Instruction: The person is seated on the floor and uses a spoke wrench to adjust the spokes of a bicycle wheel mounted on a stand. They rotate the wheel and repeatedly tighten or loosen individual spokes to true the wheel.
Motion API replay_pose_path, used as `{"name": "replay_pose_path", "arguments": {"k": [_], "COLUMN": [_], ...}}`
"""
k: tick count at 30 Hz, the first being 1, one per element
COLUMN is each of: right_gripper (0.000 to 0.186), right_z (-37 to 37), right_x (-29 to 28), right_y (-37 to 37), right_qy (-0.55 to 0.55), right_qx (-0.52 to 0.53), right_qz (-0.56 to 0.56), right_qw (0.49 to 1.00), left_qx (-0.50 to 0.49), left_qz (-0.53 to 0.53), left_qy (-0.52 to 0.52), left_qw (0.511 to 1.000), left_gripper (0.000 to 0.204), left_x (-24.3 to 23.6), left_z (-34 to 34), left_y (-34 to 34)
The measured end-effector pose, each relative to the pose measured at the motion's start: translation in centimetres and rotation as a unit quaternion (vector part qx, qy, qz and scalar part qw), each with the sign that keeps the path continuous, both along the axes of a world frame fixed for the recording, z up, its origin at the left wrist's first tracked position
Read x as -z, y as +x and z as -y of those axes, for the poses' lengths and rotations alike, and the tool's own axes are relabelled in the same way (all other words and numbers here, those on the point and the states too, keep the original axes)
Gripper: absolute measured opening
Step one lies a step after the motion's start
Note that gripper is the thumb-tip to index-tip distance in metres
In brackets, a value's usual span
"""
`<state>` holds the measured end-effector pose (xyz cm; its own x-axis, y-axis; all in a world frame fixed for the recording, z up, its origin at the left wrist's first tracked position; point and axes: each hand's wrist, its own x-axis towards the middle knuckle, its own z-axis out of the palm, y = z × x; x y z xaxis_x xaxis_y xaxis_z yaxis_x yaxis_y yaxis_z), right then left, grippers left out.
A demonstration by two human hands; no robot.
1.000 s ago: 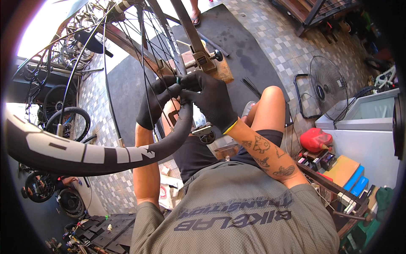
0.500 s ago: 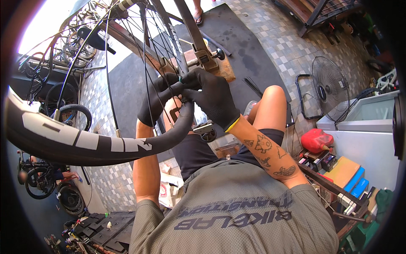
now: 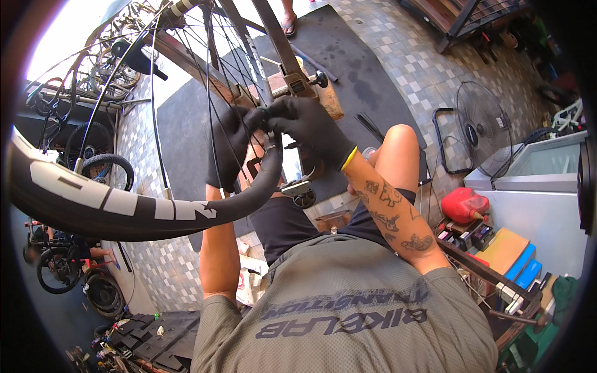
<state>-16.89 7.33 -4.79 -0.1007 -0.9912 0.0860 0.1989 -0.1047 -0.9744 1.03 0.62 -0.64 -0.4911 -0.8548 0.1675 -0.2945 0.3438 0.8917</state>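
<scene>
A bicycle wheel (image 3: 124, 217) with a black rim fills the upper left, mounted in a metal stand (image 3: 290, 68). My black-gloved left hand (image 3: 233, 140) is behind the spokes, fingers curled at the rim's inner side. My right hand (image 3: 301, 130), also gloved, has fingertips pinched together beside the left fingers at one spoke's rim end. A tiny dark-teal piece shows between the fingertips, partly hidden; I cannot tell which hand grips it. A metal fitting with a black knob (image 3: 303, 198) lies just below the rim.
A dark mat (image 3: 367, 74) lies on tiles beneath the stand. A fan (image 3: 482, 124), a red container (image 3: 465, 205) and a white chest (image 3: 544, 224) are at right. Bicycles (image 3: 56, 261) line the left side; another person's foot (image 3: 288, 25) is at the top.
My right wrist and forearm have moved slightly up and right. My left hand has shifted a little right, and the fingers of both hands are bunched closer, hiding more of the small piece.
</scene>
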Motion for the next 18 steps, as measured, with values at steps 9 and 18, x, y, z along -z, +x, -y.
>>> {"name": "replay_pose_path", "arguments": {"k": [9,18], "right_gripper": [0.025,0.023], "right_z": [-3.7,-4.5], "right_x": [-4.0,-5.0], "right_y": [-0.3,0.2], "right_qy": [-0.034,-0.035], "right_qx": [0.059,0.043], "right_qz": [-0.051,-0.164], "right_qw": [0.996,0.985], "left_qx": [0.027,0.065], "left_qz": [-0.109,-0.121], "left_qy": [0.088,0.092], "left_qw": [0.990,0.986], "left_gripper": [0.057,0.061], "left_x": [-4.4,-3.9], "left_z": [-1.1,-0.5], "left_y": [2.2,1.3]}}
